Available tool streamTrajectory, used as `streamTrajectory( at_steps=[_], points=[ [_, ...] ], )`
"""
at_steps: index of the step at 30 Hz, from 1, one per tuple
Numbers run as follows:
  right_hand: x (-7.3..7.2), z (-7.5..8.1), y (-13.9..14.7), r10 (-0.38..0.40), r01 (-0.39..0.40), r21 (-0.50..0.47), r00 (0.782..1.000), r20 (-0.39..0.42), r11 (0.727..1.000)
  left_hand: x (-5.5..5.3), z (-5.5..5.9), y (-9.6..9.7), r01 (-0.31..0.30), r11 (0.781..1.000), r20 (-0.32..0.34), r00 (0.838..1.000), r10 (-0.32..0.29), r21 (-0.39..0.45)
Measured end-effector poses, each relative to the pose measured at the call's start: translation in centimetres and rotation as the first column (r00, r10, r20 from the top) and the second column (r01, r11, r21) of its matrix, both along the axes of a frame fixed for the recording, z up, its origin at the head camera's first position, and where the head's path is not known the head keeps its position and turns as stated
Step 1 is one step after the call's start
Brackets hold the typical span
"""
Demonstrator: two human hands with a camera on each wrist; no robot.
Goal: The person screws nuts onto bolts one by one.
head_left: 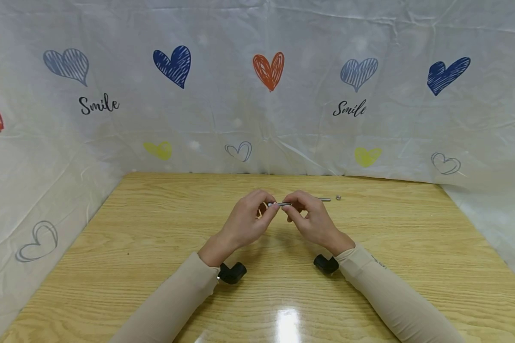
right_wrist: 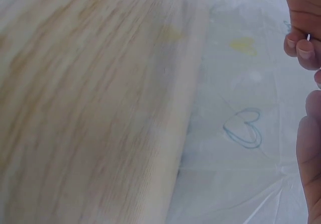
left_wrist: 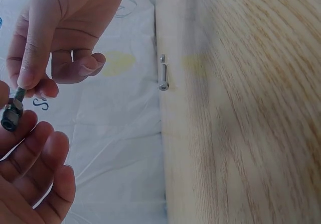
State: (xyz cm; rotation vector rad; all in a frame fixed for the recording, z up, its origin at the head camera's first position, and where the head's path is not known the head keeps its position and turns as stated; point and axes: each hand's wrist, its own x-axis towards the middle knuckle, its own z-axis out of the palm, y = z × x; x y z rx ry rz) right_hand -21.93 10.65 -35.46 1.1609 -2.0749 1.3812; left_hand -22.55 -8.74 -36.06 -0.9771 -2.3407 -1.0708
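Observation:
Both hands meet over the table around a silver socket-head bolt (head_left: 284, 204). My left hand (head_left: 248, 218) holds it near the head end with thumb and fingers. Pinching the threaded end from the other side is my right hand (head_left: 312, 219). In the left wrist view a nut (left_wrist: 17, 104) sits on the bolt's thread close to the dark, round head (left_wrist: 8, 120). The right wrist view catches only parts of the two hands at its right edge, with the bolt mostly hidden.
Behind the right hand, a second bolt (head_left: 324, 199) lies on the wooden table (head_left: 154, 224), with a loose nut (head_left: 338, 197) just past its end. A white cloth (head_left: 304, 124) printed with hearts hangs along the table's back edge. Black wrist devices (head_left: 232, 273) show under both wrists.

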Motion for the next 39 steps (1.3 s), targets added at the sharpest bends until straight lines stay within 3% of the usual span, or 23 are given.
streamTrajectory(
  at_steps=[14,29,39],
  points=[
    [0.04,-0.01,-0.05,-0.002,0.001,-0.01,1.0,-0.015,1.0,-0.17,0.19,0.08,0.048,0.999,-0.068,0.997,-0.048,0.005],
    [0.02,0.01,0.01,-0.005,0.005,0.0,1.0,-0.015,1.0,0.01,0.03,0.05,0.003,1.0,0.016,1.0,-0.003,0.004],
    [0.02,0.05,-0.05,-0.012,0.012,-0.005,1.0,-0.015,1.0,0.02,0.33,0.03,0.04,0.999,-0.054,0.998,-0.039,0.011]
  ],
)
